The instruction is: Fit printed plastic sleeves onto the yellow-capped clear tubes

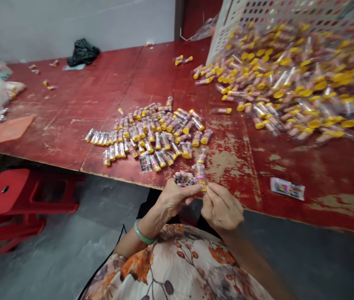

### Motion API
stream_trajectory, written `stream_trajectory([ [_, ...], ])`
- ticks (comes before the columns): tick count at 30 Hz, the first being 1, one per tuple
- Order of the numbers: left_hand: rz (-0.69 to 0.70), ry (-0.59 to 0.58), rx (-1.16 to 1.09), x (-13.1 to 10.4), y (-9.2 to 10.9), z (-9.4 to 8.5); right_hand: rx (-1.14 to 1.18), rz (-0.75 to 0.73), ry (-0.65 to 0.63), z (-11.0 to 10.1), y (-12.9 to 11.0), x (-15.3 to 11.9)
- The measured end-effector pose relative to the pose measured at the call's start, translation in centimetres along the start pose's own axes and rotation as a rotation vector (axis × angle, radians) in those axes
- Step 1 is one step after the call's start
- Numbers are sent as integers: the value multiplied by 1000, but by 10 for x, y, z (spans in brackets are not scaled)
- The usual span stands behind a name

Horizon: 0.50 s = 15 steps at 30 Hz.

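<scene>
At the table's front edge, my left hand point(173, 196) is closed around a bunch of small printed packets point(184, 178). Its thumb presses on a small yellow-ended tube with a printed wrap point(199, 173), held upright. My right hand point(223, 207) pinches the lower end of that same tube, fingertips against my left thumb. Just beyond lies a loose group of similar wrapped tubes point(151, 129), some in rows on the left side. One flat printed packet point(146, 163) lies at the group's near edge.
On the red table point(101, 96), a white perforated basket point(227, 29) spills many yellow-capped clear tubes point(267, 79) at right. A long printed packet point(287, 188) lies nearer. Back left are a black plastic bag point(83, 53) and an orange sheet point(8, 128). A red stool point(6, 191) stands left.
</scene>
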<state>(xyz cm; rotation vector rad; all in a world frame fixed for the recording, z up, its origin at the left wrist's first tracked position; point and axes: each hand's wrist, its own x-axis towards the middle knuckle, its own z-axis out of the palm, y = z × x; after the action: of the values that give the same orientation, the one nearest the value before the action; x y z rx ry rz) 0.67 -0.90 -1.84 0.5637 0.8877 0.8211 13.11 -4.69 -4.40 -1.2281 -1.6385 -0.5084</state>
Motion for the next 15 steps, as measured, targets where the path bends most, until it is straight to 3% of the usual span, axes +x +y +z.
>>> stream_trajectory([
  [6, 72, 57, 34, -7, 7, -18, 93, -99, -76, 21, -9, 0],
  [10, 184, 295, 117, -17, 25, -54, 272, -168, -285, 31, -11, 10],
  [12, 277, 534, 245, -16, 38, -85, 282, -196, -373, 33, 14, 21],
  [15, 282, 769, 466, -5, 57, -132, 67, -60, -432, 31, 92, 46],
])
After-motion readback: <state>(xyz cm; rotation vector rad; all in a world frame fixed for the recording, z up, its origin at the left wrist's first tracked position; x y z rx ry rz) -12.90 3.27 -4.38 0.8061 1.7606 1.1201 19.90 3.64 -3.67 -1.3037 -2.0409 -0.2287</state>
